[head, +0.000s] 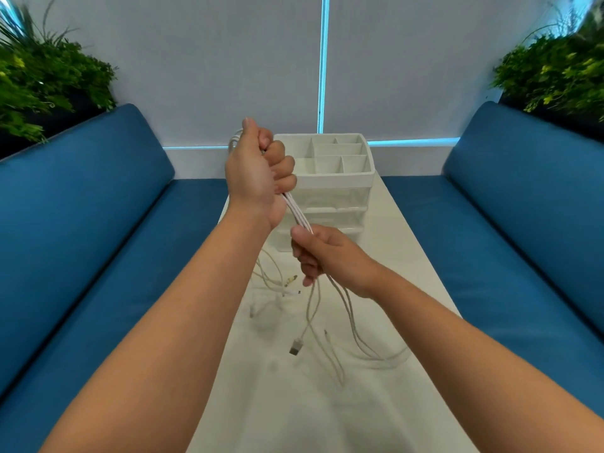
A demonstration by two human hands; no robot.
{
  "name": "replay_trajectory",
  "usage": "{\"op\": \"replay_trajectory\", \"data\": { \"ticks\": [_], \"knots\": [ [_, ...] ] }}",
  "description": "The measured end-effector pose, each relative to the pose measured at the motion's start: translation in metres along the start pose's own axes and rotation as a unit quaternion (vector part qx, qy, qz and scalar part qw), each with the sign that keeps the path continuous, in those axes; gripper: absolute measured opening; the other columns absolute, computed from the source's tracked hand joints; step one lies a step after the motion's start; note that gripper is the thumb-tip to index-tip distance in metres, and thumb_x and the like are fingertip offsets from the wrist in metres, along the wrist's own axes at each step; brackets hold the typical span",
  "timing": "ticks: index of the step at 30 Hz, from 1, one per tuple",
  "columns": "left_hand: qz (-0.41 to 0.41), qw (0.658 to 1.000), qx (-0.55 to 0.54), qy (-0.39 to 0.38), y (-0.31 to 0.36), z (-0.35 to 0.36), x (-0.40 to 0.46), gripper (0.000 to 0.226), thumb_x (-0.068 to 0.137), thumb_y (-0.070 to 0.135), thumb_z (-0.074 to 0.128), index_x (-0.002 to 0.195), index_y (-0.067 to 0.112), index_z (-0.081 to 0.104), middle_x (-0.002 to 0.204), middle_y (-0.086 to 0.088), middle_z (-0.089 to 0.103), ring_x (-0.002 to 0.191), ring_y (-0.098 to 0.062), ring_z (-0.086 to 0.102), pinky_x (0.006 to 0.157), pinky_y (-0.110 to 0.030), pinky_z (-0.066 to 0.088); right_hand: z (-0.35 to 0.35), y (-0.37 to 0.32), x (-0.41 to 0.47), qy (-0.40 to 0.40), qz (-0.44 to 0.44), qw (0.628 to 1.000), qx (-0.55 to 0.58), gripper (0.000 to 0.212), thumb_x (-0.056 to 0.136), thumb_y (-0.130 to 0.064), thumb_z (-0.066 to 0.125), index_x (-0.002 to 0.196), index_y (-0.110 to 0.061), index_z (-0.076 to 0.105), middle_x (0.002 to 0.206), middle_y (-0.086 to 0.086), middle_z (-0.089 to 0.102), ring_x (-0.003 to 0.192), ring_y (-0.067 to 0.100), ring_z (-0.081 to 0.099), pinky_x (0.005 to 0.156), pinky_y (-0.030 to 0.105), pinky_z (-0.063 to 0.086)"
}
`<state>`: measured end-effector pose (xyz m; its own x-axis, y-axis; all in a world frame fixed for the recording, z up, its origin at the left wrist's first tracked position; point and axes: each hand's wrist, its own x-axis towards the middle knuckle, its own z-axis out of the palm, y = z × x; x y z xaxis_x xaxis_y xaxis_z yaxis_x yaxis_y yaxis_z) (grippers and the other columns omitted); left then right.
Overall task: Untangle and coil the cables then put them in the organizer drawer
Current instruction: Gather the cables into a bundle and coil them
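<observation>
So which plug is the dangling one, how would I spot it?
Start at the long white table between the blue sofas. Below the right hand, one white cable hangs down. Its end is a flat silver rectangular plug, larger than the other cable tips nearby.

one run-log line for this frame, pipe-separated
left hand grips cable bundle | right hand grips same bundle lower | loose ends on table | organizer behind, drawers shut

White cables point(298, 214), white organizer point(333, 165) w/ clear drawers, white table point(408, 256), blue sofas point(81, 197), green plants point(49, 73).
</observation>
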<state>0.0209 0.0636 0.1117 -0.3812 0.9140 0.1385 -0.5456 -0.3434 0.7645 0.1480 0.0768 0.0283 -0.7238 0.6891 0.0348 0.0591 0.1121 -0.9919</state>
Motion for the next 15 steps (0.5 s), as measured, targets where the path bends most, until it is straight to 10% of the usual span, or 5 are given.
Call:
{"op": "replay_trajectory", "data": {
  "ticks": [10,15],
  "knots": [
    [0.029,0.998,0.021,0.055,0.012,-0.023,0.012,0.045,0.107,0.041,0.031,0.067,0.021,0.037,0.056,0.007,0.024,0.047,-0.008,0.014,0.036,-0.021,0.013,-0.02,0.054,-0.039,-0.041,0.084,0.991,-0.091,0.048,0.097,-0.056,0.03,0.071,-0.017,0.043,0.06,-0.008,0.031,0.056,0.012,0.025,0.055,0.022,0.028],
    [0.034,0.997,0.054,0.051,0.002,-0.021,0.01,0.045,0.107,0.041,0.031,0.067,0.022,0.035,0.055,0.006,0.023,0.046,-0.008,0.013,0.037,-0.021,0.013,-0.024,0.073,-0.041,0.076,0.105,0.966,-0.222,0.048,0.099,-0.054,0.035,0.068,-0.016,0.037,0.06,-0.009,0.036,0.055,0.009,0.031,0.062,0.028,0.03]
  ]
}}
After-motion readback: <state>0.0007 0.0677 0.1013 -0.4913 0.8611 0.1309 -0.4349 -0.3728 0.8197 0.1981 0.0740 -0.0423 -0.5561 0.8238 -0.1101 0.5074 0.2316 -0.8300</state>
